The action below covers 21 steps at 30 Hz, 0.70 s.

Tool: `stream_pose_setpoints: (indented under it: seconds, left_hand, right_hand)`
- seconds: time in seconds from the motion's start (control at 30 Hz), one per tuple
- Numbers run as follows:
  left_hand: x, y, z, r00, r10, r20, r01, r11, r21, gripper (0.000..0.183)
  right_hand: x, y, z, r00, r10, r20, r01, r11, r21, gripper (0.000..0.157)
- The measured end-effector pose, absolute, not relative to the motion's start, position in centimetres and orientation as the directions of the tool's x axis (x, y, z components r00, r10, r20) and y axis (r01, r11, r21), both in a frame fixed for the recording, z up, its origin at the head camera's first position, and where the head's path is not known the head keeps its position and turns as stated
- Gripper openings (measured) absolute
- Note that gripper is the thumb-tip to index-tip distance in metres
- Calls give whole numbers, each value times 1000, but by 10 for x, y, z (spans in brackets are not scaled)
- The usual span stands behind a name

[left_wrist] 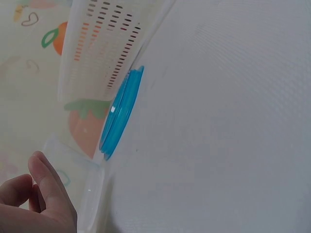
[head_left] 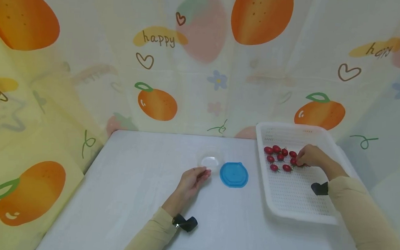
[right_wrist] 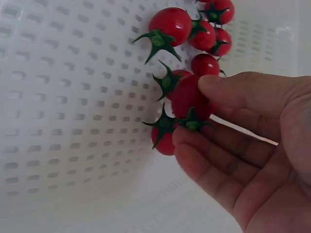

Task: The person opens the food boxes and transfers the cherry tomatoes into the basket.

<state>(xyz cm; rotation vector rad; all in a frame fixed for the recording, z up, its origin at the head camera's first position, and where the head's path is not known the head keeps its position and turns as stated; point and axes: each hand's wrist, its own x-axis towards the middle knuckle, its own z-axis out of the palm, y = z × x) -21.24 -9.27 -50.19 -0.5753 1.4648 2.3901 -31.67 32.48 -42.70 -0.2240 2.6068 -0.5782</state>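
Observation:
My right hand [head_left: 312,156] reaches into a white perforated basket [head_left: 268,197] and pinches a red cherry tomato [right_wrist: 187,97] between thumb and fingertips. Its green stem end shows in the right wrist view. Other cherry tomatoes [right_wrist: 170,26] lie around it on the basket floor. On the table my left hand [head_left: 190,180] has its fingers curled at the near rim of a small clear container [head_left: 212,162], thumb and fingertips close together there. The left wrist view shows the container's translucent wall [left_wrist: 90,194] right behind those fingers. A blue lid [head_left: 234,174] lies flat just right of the container.
The basket stands at the right side of the white-covered table [head_left: 119,181], its far end near the fruit-print cloth [head_left: 196,82] behind. The lid lies between container and basket. Black straps [head_left: 185,222] with small devices sit on both wrists.

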Motion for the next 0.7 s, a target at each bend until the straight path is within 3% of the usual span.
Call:
stream_pose_setpoints:
  seconds: [0.27,0.7]
  left_hand:
    - [-213,-91,-502,-882,36,-470,-435,-449,781,35]
    - [-214,-90,-502,-889,49,-456,-426,-459,780,40]
  right_hand:
    - [-318,326,-440,-846,-166,-506,74,904,-421,16]
    - [-318,328,-446,-854,-180,-489,70,890,-450,19]
